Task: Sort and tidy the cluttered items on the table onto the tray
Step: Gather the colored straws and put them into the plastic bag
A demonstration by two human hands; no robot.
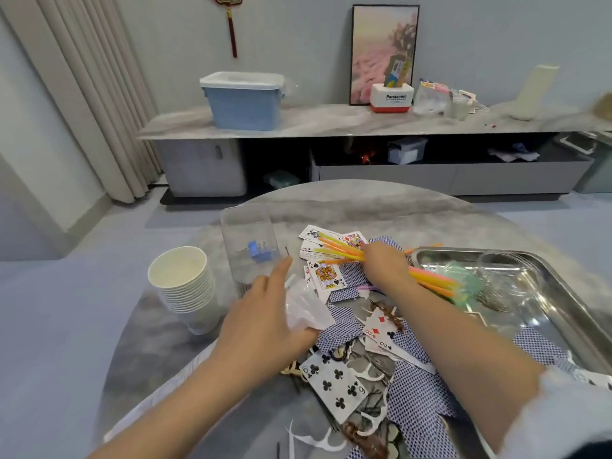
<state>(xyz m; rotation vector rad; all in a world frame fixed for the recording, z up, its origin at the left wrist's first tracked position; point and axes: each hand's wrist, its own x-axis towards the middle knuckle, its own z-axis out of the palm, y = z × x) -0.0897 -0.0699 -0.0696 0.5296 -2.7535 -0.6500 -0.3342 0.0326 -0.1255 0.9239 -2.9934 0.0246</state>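
Table [381, 207]: we see clutter heaped at its six o'clock side, not yet sorted.
Tray [563, 313]: steel, at three o'clock, partly filled.
Cards [334, 389]: scattered between our arms; we judge a sweeping sleeve could push some off the edge.
Right hand [384, 263]: clamped on the neon sticks [430, 276], whose ends reach over the tray; a loose grip could spill them.
Left hand [265, 313]: fingers spread, resting on a clear wrapper [304, 306].
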